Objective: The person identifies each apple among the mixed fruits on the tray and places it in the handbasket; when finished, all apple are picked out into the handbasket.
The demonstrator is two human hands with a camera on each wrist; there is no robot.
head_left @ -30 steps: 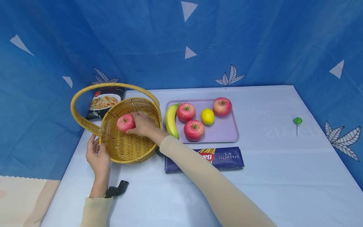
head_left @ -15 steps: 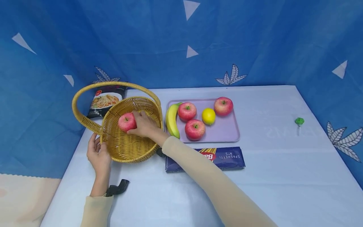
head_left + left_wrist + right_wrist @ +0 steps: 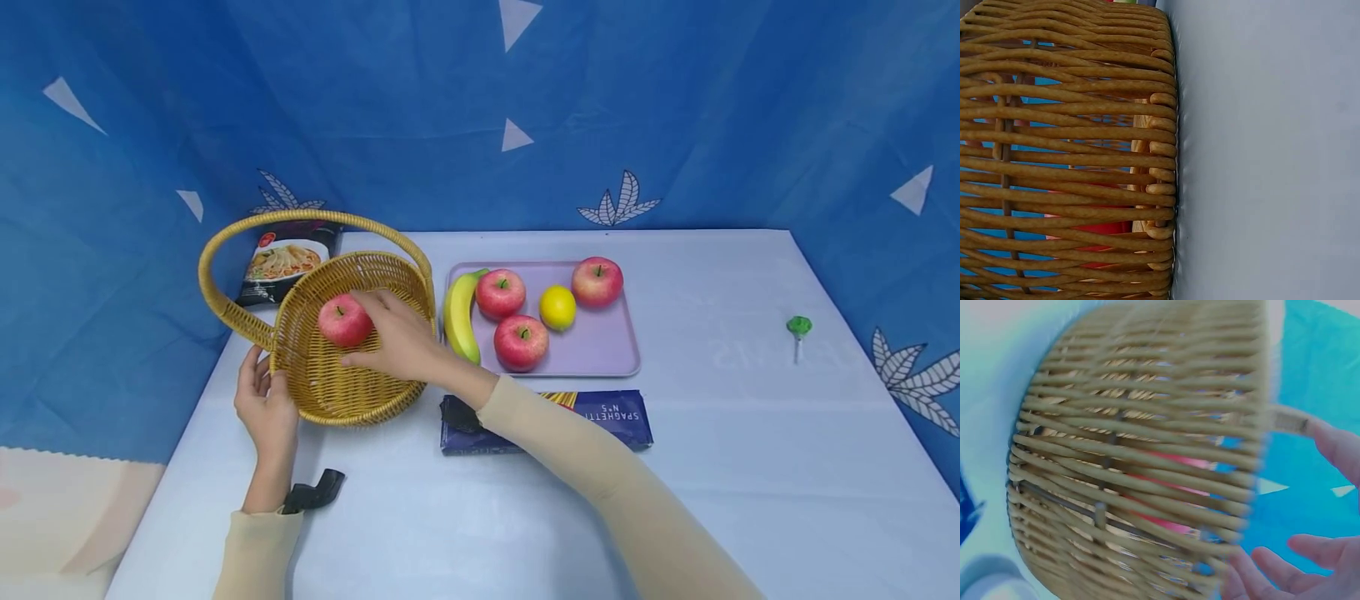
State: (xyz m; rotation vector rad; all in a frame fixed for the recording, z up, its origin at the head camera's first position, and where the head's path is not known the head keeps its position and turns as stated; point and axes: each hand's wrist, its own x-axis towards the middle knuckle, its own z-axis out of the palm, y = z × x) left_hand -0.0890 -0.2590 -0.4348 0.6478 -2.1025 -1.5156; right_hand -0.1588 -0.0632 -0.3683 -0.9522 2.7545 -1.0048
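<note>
A yellow woven basket (image 3: 341,408) with a tall arched handle stands at the left of the table, and a red apple (image 3: 345,321) lies inside it. My left hand (image 3: 268,417) grips the near left side of the basket by the handle's base. Over the basket's right side my right hand (image 3: 401,337) is spread, its thumb apart from the apple and its fingertips right at the fruit's edge. The left wrist view shows the woven wall (image 3: 1072,131) close up, with red showing through the gaps. In the right wrist view the relaxed fingers (image 3: 1272,575) appear beside the rim.
A lilac tray (image 3: 600,350) holds a banana (image 3: 461,317), several apples (image 3: 521,342) and a lemon (image 3: 557,308). In front lies a blue spaghetti box (image 3: 600,421), partly under the right forearm. Behind the basket is a noodle packet (image 3: 285,262). A green lollipop (image 3: 799,326) lies far right.
My right hand has let go of the apple and drawn slightly back to the right, its thumb opening away. The apple stays in the basket; my left hand keeps its grip.
</note>
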